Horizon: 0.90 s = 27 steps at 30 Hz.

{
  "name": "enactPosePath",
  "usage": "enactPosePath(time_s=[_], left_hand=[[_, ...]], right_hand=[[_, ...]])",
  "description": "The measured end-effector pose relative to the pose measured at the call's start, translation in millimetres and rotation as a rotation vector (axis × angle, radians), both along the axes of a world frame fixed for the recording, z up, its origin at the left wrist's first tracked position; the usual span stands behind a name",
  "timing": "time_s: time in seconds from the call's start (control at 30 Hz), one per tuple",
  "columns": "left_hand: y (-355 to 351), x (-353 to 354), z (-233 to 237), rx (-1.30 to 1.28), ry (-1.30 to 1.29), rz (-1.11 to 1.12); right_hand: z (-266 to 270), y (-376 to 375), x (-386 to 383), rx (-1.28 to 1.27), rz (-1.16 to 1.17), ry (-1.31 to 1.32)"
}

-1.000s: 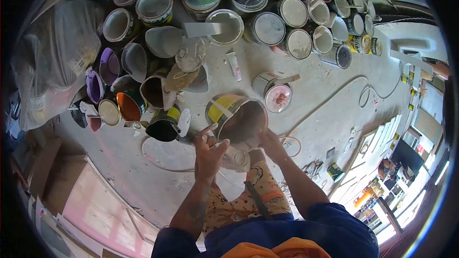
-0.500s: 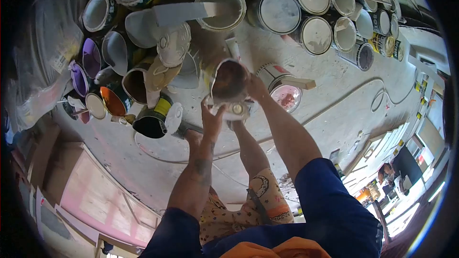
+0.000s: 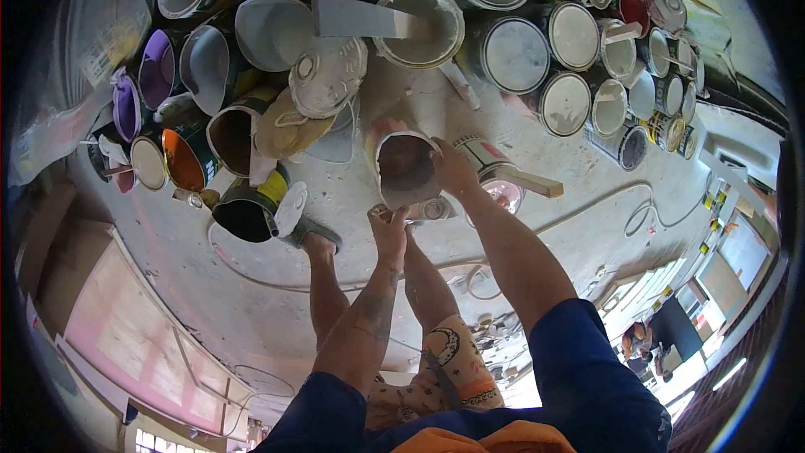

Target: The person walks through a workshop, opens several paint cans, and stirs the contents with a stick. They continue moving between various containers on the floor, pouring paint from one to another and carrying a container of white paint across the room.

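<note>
My right hand (image 3: 455, 169) grips the right side of the rim of a paint bucket (image 3: 408, 169). The bucket tips toward me, its mouth showing a brownish, stained inside and a ragged pale rim. Just below that rim, my left hand (image 3: 390, 233) is closed, thumb and fingers pressed together. What it holds, if anything, I cannot make out. A pale piece with a round knob (image 3: 436, 210) shows under the bucket's lower edge, partly hidden. To the right, a bucket with pink paint (image 3: 506, 195) has a wooden stick (image 3: 530, 181) across its top, partly behind my right arm.
Several open paint buckets crowd the left, one purple (image 3: 157, 67), one orange (image 3: 183, 158). A tipped black bucket (image 3: 243, 220) lies near my foot (image 3: 319, 242). A grey board (image 3: 356, 18) rests over a bucket behind. A hose (image 3: 579, 216) curves across the floor.
My left hand has moved down from the bucket's side to below its rim. The bucket's mouth now faces me lower in view. The whole view has shifted slightly.
</note>
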<state>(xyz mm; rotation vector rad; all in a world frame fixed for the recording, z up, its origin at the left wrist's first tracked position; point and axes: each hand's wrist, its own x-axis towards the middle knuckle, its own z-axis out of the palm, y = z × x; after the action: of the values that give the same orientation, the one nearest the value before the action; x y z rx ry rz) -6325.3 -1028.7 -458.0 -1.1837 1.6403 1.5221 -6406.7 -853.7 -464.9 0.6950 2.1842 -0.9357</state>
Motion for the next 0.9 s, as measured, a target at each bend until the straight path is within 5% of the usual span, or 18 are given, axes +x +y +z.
enactPosePath(time_s=[0.1,0.3,0.5,0.63,0.73,0.8,0.87,0.9], left_hand=[[7,-19,4,0.049,-0.034,0.053],[40,-72,6,0.165,0.152,0.218],[16,-83,-25,0.169,0.2,0.085],[-20,-41,35,0.196,0.009,-0.066],[-98,5,65,-0.085,0.036,-0.689],[-123,-3,127,-0.004,0.14,-0.707],[-175,-3,154,-0.015,0.069,-0.684],[-171,-20,196,-0.08,-0.028,-0.715]], right_hand=[[-51,9,-8,0.015,0.24,0.139],[-26,23,-68,0.118,0.098,0.135],[-61,32,-92,-0.001,0.264,0.151],[-54,21,-47,0.123,-0.094,0.509],[54,7,-12,0.03,-0.213,0.393],[106,0,32,0.056,-0.219,0.582],[173,6,71,-0.135,-0.294,0.308],[194,2,110,-0.059,-0.305,0.407]])
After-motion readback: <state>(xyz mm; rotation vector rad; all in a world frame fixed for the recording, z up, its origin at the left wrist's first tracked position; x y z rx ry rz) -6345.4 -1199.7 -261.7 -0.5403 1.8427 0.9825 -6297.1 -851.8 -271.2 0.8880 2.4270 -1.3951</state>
